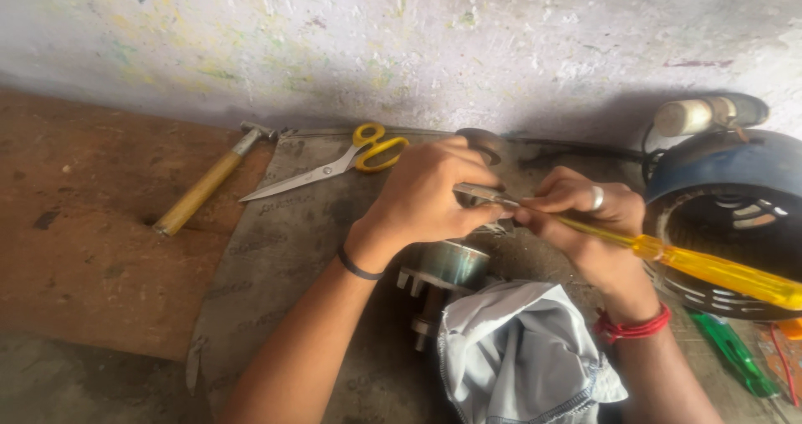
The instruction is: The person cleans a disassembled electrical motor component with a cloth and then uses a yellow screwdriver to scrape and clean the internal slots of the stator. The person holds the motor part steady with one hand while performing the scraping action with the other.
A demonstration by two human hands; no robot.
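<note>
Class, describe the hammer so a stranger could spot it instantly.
Start at the brown board on the left, below the wall. The hammer lies there diagonally, left of the scissors. Its plain wooden handle and metal head set it apart from those yellow-handled blades.

Open floor at nine o'clock; scissors [351,161] and hammer [209,186] at eleven, fan housing [735,182] at three, cloth [526,357] at six.

Head camera looks down, close (wall [401,40] ahead).
</note>
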